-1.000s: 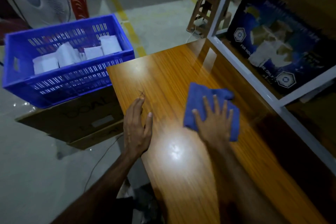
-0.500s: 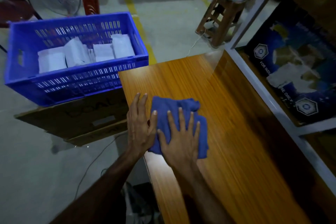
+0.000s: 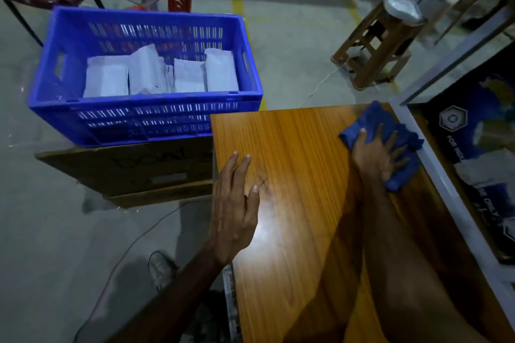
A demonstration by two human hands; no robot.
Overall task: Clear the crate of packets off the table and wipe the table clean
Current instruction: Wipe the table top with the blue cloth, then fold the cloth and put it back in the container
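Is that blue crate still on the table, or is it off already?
Off. The blue crate sits on a cardboard box beside the table, white packets still inside.

Blue crate of white packets off table; blue cloth at far-right corner

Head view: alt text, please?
The right hand presses a blue cloth on the wooden table's far right corner; the left hand rests flat. The blue crate of white packets sits on a cardboard box.
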